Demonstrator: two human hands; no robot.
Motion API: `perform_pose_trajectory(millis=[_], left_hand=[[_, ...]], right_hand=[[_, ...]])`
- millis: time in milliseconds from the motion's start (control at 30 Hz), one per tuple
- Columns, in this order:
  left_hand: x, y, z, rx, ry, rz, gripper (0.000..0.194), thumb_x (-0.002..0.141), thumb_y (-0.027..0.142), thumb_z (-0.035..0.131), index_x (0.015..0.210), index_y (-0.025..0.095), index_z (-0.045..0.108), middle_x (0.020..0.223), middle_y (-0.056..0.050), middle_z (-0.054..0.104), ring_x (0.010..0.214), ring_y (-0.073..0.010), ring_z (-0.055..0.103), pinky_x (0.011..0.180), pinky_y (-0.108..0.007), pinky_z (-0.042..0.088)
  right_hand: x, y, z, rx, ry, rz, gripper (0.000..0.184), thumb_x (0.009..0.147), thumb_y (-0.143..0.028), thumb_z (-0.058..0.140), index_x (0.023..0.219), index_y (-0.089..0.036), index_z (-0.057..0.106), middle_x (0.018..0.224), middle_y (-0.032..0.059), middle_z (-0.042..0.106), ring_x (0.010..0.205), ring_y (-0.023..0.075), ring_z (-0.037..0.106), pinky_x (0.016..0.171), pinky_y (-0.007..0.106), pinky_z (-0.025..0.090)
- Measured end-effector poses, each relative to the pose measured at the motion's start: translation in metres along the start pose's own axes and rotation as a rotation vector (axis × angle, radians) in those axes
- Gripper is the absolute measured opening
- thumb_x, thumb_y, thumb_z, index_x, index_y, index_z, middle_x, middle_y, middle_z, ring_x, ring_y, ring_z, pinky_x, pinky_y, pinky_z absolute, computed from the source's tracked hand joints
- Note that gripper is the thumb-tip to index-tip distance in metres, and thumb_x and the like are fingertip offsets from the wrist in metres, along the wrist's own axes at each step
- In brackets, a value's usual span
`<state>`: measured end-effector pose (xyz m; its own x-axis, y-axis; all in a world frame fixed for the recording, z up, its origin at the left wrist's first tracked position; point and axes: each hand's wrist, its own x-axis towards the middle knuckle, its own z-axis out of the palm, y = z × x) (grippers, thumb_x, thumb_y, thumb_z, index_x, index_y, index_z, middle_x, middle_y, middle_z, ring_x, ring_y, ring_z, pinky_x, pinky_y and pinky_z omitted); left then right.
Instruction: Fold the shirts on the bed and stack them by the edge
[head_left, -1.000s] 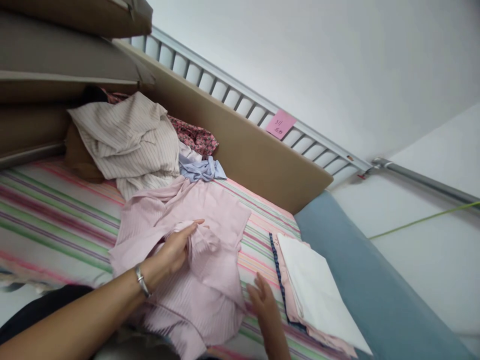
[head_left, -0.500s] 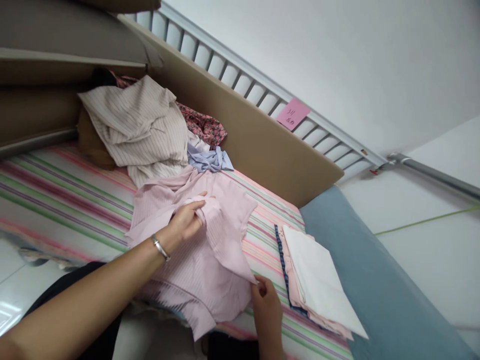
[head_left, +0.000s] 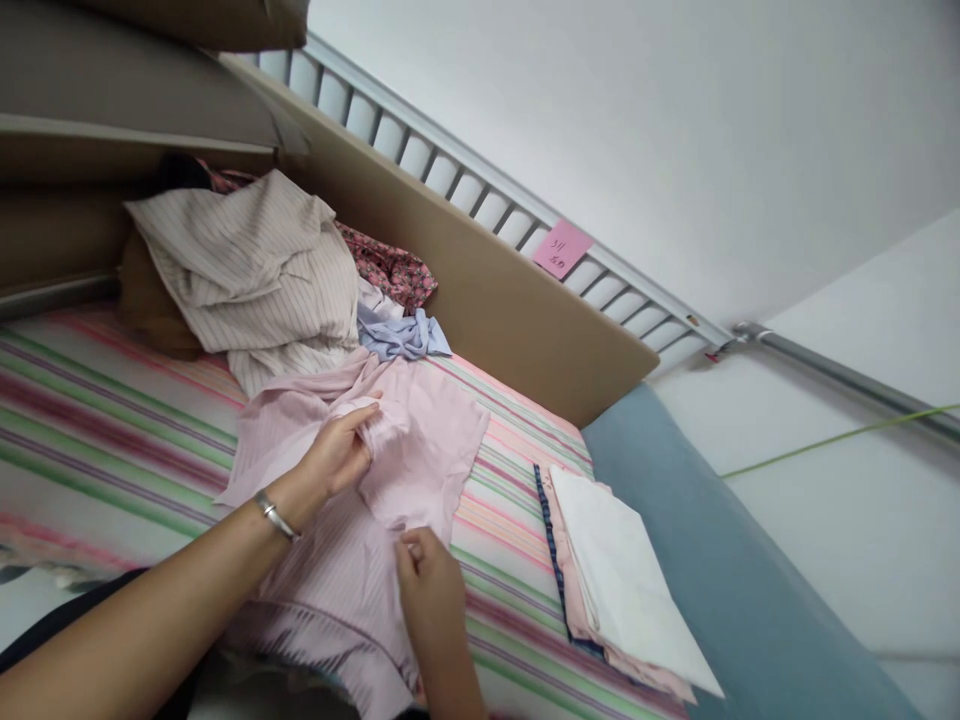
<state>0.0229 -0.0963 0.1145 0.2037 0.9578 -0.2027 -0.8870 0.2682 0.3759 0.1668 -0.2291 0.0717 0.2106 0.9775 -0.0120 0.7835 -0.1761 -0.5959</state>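
Pink garment point(head_left: 322, 575) lies spread on the striped sheet point(head_left: 90, 440), partly hidden under the left forearm, its near end cut off from view. Leftmost, a brown cloth point(head_left: 154, 315) is mostly covered by a cream striped garment point(head_left: 262, 260). The left hand point(head_left: 337, 455) has its fingers gripping a pink fold; the right hand's point(head_left: 433, 580) curled fingers pinch the edge. Rightward, a pink note point(head_left: 562, 248) bears barely legible writing; white folded cloth point(head_left: 622, 560) hides most of the pile below.

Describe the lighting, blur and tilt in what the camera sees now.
Head view: soft light on the pink garment, no harsh glare; darker shade in the brown recess; the slatted rail slants across the frame; the pink note's lower line too soft to read.
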Motion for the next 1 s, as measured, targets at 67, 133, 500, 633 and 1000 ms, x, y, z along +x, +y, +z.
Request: perform_pose_trajectory(millis=[67, 133, 500, 633, 1000], left_hand=[[0.001, 0.002, -0.002, 0.026, -0.004, 0.013, 0.043, 0.081, 0.002, 0.050, 0.122, 0.014, 0.055, 0.087, -0.007, 0.070, 0.071, -0.0140, 0.068, 0.066, -0.022, 0.055], [0.003, 0.005, -0.005, 0.056, 0.004, 0.014, 0.045, 0.080, 0.002, 0.050, 0.124, 0.015, 0.054, 0.090, -0.008, 0.070, 0.075, -0.0149, 0.068, 0.066, -0.023, 0.056], [0.014, 0.011, -0.014, 0.202, 0.074, -0.022, 0.049, 0.079, 0.013, 0.059, 0.128, 0.016, 0.054, 0.102, -0.012, 0.072, 0.089, -0.0207, 0.069, 0.070, -0.024, 0.055], [0.025, 0.013, -0.020, 0.230, 0.076, -0.050, 0.046, 0.080, 0.022, 0.061, 0.125, 0.018, 0.057, 0.107, -0.012, 0.070, 0.096, -0.0217, 0.067, 0.076, -0.025, 0.054], [0.026, 0.013, -0.021, 0.254, 0.106, -0.084, 0.048, 0.079, 0.026, 0.063, 0.126, 0.019, 0.056, 0.101, -0.010, 0.072, 0.093, -0.0239, 0.067, 0.072, -0.028, 0.054]], right_hand=[[0.012, 0.000, 0.000, 0.158, -0.104, 0.007, 0.021, 0.079, -0.038, 0.050, 0.084, -0.022, 0.063, 0.064, -0.0013, 0.062, 0.058, 0.0158, 0.059, 0.056, 0.025, 0.041], [0.032, 0.008, -0.010, 0.255, -0.095, 0.044, 0.026, 0.079, -0.042, 0.049, 0.082, -0.021, 0.063, 0.062, -0.0018, 0.062, 0.053, 0.0141, 0.058, 0.053, 0.024, 0.043], [0.224, 0.072, -0.060, -0.230, 0.243, 0.316, 0.029, 0.082, -0.040, 0.047, 0.090, -0.016, 0.062, 0.089, 0.0124, 0.068, 0.087, 0.0238, 0.063, 0.073, 0.033, 0.045], [0.264, 0.081, -0.050, -0.330, 0.196, 0.445, 0.037, 0.085, -0.046, 0.051, 0.099, -0.013, 0.059, 0.099, 0.0113, 0.065, 0.092, 0.0216, 0.061, 0.082, 0.040, 0.046], [0.269, 0.094, -0.063, -0.333, 0.299, 0.359, 0.030, 0.090, -0.035, 0.037, 0.090, -0.018, 0.062, 0.090, 0.0070, 0.065, 0.085, 0.0183, 0.059, 0.075, 0.031, 0.043]])
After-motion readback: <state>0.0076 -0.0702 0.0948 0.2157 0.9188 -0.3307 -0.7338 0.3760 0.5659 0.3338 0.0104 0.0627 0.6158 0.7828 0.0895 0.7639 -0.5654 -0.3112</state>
